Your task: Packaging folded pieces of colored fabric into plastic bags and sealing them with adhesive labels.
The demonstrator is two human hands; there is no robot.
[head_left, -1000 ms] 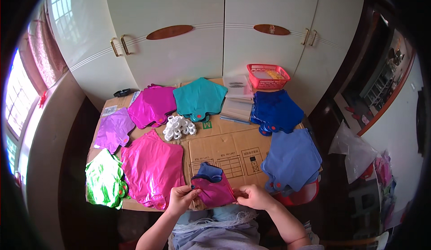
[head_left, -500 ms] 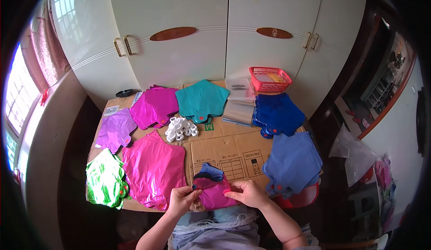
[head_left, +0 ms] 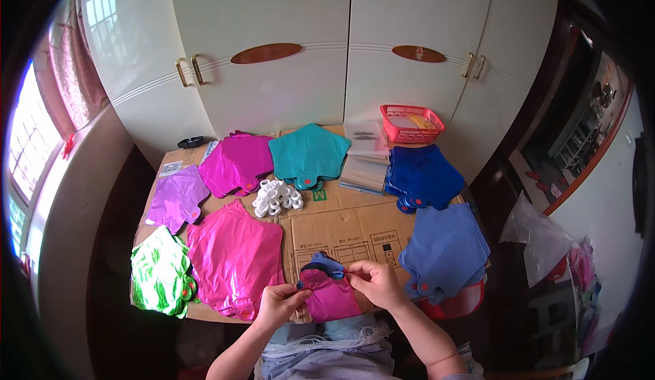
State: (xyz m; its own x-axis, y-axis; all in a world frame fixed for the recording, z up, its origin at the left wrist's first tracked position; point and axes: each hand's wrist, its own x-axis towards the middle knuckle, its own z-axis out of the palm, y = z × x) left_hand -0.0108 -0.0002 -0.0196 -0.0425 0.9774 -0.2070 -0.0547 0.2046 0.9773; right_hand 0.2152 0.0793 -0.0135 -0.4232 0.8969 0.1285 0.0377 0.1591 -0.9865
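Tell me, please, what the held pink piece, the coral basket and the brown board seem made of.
Pink piece: perhaps thin plastic film or foil, by its glossy sheen. Coral basket: probably moulded plastic, smooth-looking, with perforated walls. Brown board: likely cardboard, matte, with printing and creases.

The held sheets (head_left: 331, 299) are pink and blue, the basket (head_left: 413, 136) red.

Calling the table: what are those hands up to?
Left hand and right hand pinching pink and blue piece. Piece at near edge of cardboard. Large pink sheets close on left.
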